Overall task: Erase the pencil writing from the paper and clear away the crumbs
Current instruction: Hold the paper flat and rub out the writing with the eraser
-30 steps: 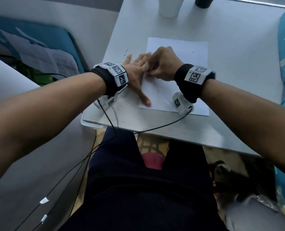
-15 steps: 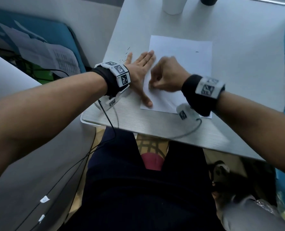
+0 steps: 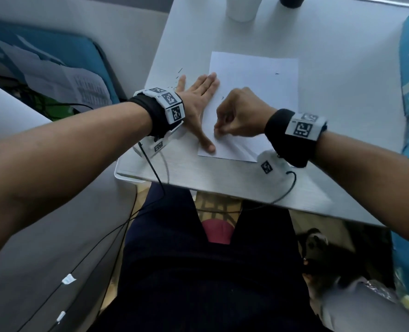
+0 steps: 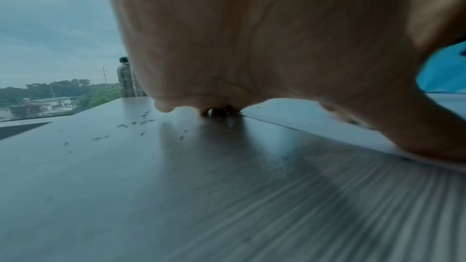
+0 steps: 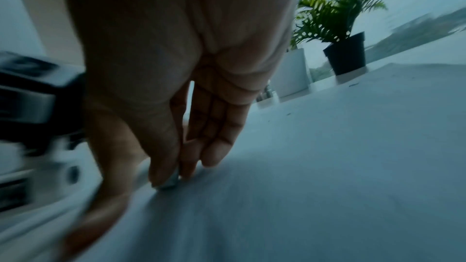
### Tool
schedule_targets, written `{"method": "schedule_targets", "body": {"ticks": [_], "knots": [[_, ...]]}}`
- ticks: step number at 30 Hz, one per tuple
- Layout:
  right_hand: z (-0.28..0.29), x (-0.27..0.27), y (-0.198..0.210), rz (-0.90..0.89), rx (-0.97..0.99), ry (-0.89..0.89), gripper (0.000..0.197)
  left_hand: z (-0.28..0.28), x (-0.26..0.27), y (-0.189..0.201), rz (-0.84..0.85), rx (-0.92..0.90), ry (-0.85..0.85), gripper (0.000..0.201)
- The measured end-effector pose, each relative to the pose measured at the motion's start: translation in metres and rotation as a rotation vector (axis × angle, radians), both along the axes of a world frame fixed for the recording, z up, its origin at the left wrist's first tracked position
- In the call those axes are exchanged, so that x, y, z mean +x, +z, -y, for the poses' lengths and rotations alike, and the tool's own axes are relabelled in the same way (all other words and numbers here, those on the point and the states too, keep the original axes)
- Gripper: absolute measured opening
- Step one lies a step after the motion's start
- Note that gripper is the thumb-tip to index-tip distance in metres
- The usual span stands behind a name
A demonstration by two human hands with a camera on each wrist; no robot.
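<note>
A white sheet of paper [image 3: 258, 92] lies on the pale table [image 3: 342, 68]. My left hand [image 3: 198, 101] lies flat with spread fingers across the paper's left edge, thumb near the lower left corner. My right hand [image 3: 237, 116] is curled over the paper's lower middle and pinches a small pale eraser [image 5: 169, 182] between thumb and fingertips, its end against the sheet. Dark eraser crumbs [image 3: 177, 77] are scattered on the table left of the paper, and again in the left wrist view [image 4: 136, 125]. A single crumb [image 3: 277, 73] sits near the sheet's upper right.
A white cup [image 3: 241, 8] and a dark pot [image 3: 291, 1] stand at the table's far edge; the pot holds a green plant [image 5: 335, 13]. A metal bottle [image 4: 125, 79] stands far off. The table's near edge [image 3: 222, 188] is above my lap, with cables hanging.
My right hand with the eraser has slid down the paper toward me and slightly right. The left hand has stayed flat on the sheet's left edge.
</note>
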State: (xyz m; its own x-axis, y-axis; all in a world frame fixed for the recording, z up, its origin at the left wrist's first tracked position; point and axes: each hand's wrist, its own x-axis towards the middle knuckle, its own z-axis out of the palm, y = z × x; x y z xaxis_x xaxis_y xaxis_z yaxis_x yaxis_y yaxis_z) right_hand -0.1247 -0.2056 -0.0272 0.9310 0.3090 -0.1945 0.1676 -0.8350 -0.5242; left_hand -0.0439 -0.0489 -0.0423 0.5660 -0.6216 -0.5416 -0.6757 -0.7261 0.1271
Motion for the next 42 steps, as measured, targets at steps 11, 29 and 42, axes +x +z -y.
{"method": "schedule_targets", "body": {"ticks": [11,29,42], "knots": [[0.006,-0.006,0.005,-0.123,-0.017,0.026,0.006,0.000,-0.001,0.002,0.010,0.010,-0.012,0.172],[0.007,0.042,0.003,0.111,0.039,-0.190,0.008,0.000,-0.004,0.001,0.011,-0.026,-0.006,0.173],[-0.012,0.035,0.004,0.147,0.014,-0.163,0.008,0.003,-0.001,-0.005,0.021,-0.007,-0.041,0.182]]}}
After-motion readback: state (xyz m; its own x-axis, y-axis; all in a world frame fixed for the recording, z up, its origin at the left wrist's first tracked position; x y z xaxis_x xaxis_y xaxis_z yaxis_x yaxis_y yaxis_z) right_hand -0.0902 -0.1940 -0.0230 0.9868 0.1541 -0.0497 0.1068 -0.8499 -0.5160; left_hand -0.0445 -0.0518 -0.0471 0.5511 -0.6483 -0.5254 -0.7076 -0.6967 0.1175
